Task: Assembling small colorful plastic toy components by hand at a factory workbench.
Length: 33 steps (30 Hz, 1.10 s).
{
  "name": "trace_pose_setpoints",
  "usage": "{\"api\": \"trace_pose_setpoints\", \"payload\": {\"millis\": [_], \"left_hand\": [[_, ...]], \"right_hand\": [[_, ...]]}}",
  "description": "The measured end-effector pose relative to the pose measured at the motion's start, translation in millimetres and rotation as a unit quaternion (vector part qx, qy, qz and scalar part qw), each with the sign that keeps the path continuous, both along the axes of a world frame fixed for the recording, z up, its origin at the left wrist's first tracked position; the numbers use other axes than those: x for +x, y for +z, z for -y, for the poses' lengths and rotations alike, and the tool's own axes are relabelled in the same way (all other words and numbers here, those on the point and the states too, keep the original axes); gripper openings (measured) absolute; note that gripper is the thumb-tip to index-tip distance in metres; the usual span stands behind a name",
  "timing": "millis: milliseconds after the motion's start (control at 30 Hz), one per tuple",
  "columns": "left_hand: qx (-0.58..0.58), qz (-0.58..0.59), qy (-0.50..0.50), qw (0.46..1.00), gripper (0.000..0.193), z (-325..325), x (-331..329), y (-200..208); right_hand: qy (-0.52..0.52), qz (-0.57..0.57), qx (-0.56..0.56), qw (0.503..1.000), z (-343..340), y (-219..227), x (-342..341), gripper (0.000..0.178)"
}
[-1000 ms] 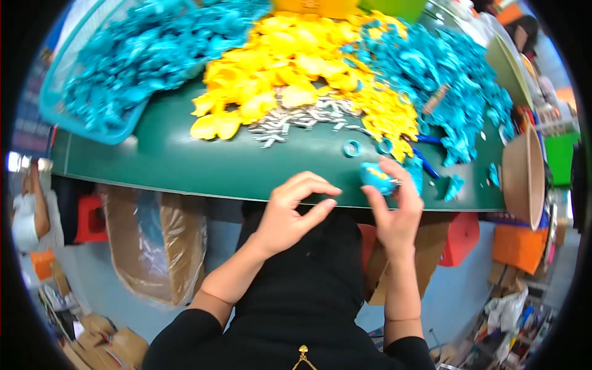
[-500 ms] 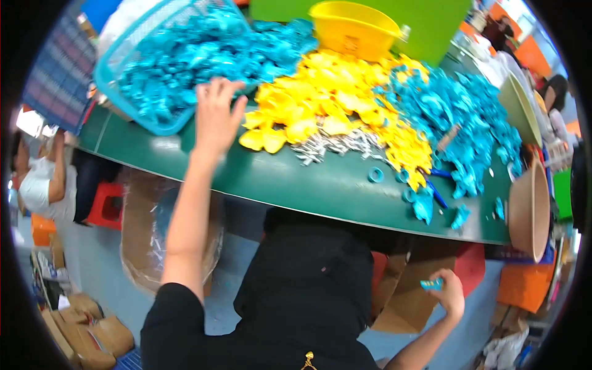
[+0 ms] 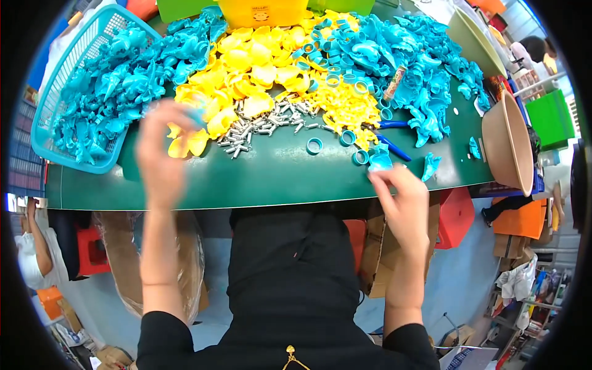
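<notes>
At left, the left hand [image 3: 161, 147] pinches a blurred teal piece [image 3: 197, 116]; right of centre, the right hand [image 3: 404, 206], fingertips nearly together, meets a teal scrap [image 3: 379, 158], hold unclear.

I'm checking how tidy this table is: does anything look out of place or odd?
Mildly, yes: a slim patterned stick lies slantwise among the heaped teal pieces, unlike them in colour and shape. A small stray teal piece also lies apart, near the beige basin.
</notes>
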<state>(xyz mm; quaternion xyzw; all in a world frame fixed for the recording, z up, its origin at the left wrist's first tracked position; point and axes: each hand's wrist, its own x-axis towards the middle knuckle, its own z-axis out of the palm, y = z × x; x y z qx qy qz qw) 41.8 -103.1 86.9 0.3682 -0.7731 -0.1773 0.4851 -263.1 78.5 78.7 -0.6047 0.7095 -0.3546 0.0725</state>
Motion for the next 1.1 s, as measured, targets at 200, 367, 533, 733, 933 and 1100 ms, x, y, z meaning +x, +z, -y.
{"api": "trace_pose_setpoints", "payload": {"millis": [200, 367, 533, 733, 933, 1100], "left_hand": [[-0.177, 0.227, -0.128, 0.949, 0.014, -93, -64, -60], [-0.129, 0.197, -0.121, 0.964, 0.017, -95, -61, -72], [-0.157, 0.225, -0.132, 0.952, 0.017, -90, -56, -72], [-0.194, 0.238, -0.184, 0.934, 0.015, -89, -44, -77], [-0.2, 0.235, -0.194, 0.931, 0.013, -85, -46, -81], [-0.215, 0.207, -0.189, 0.936, 0.009, -81, -47, -89]], "right_hand": [[0.024, -0.139, -0.046, 0.989, 104, -38, 11, 0.009], [0.05, -0.212, -0.063, 0.974, 114, -36, 14, 0.012], [0.046, -0.09, -0.043, 0.994, 77, -9, 26, 0.011], [0.079, 0.522, 0.168, 0.832, 27, -43, 38, 0.014], [0.071, 0.505, 0.194, 0.838, 35, -43, 40, 0.015], [0.126, 0.401, 0.296, 0.858, 61, -24, 30, 0.013]]}}
